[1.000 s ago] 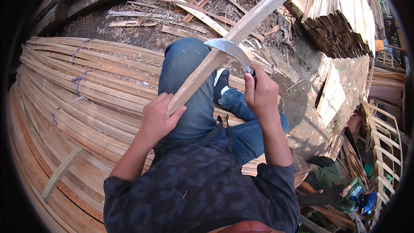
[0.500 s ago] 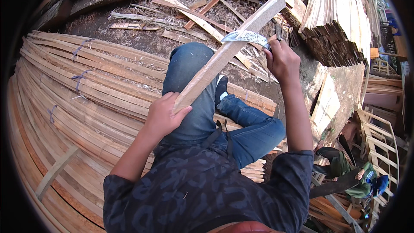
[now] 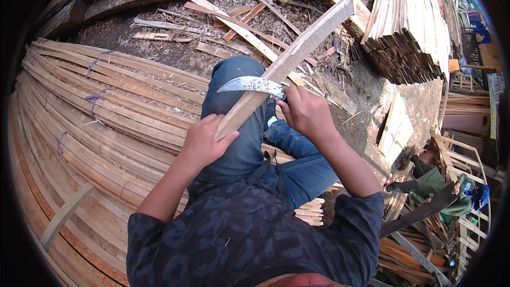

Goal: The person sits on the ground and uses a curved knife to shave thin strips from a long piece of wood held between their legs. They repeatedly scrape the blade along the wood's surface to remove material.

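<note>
A long squared wooden stick (image 3: 297, 48) slants up and away to the right from my lap, its near end resting by my raised thigh. My left hand (image 3: 206, 139) is closed around that near end, thumb along the side. In my right hand (image 3: 307, 110) is the handle of a curved sickle-like knife (image 3: 247, 84); the fingers hide most of the handle. Its pale, worn blade lies across the stick, a short way beyond my left hand, with the tip pointing left past my knee.
Bundles of long wooden strips (image 3: 122, 122), tied with purple cord, fill the left side. Offcuts (image 3: 239, 26) and shavings litter the ground ahead. A tall stack of strips (image 3: 406, 37) stands at the far right. A person in green (image 3: 438, 186) sits at the lower right near a slatted frame (image 3: 462, 165).
My right hand has drawn the curved knife down along the stick toward my left hand. The left hand keeps its hold, and the stick has barely shifted.
</note>
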A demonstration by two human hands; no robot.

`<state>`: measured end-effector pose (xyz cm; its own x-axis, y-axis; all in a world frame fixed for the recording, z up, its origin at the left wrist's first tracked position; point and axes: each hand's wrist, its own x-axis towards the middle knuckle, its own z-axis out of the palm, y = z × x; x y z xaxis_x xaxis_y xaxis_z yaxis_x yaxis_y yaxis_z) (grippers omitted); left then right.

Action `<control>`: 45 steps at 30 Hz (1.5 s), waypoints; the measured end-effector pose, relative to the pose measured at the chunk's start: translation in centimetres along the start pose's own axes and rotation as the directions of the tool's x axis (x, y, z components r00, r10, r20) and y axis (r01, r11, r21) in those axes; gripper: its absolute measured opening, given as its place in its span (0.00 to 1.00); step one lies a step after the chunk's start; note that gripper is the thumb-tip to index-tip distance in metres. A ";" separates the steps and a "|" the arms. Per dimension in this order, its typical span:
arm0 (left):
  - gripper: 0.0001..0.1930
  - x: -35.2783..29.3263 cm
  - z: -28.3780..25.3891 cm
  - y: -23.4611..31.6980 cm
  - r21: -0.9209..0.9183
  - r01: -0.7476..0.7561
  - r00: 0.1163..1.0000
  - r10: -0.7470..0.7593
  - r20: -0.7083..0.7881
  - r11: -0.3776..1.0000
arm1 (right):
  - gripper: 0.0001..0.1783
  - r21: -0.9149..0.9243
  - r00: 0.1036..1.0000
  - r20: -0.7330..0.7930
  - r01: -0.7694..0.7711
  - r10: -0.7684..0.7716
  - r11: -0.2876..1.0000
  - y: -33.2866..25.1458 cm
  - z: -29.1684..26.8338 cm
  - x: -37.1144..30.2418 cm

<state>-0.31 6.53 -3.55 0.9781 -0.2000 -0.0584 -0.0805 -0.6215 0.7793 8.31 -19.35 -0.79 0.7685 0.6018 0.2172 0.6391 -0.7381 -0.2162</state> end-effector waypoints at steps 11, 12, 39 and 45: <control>0.21 1.0 -0.3 1.1 0.060 -0.023 1.000 0.022 0.014 0.998 | 0.14 -0.182 0.952 -0.182 -0.279 0.247 0.943 6.1 -1.5 0.3; 0.21 0.8 -0.3 1.0 0.070 -0.029 1.000 0.029 0.003 0.997 | 0.14 -0.145 0.947 -0.193 -0.286 0.256 0.947 5.2 -1.5 0.3; 0.23 0.8 -0.3 0.8 0.073 -0.028 0.999 0.025 0.042 0.997 | 0.11 0.722 0.728 0.642 -0.679 0.239 0.131 5.0 -4.1 -0.7; 0.23 1.1 -1.0 0.8 0.066 -0.083 0.995 0.078 0.069 0.994 | 0.13 0.687 0.704 0.694 -0.710 0.149 0.156 5.7 -3.5 -0.8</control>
<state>0.89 6.58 -2.40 0.9531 -0.2999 -0.0404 -0.1738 -0.6517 0.7383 11.23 -25.07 1.13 0.6576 0.5256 -0.5397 -0.4252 -0.3325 -0.8418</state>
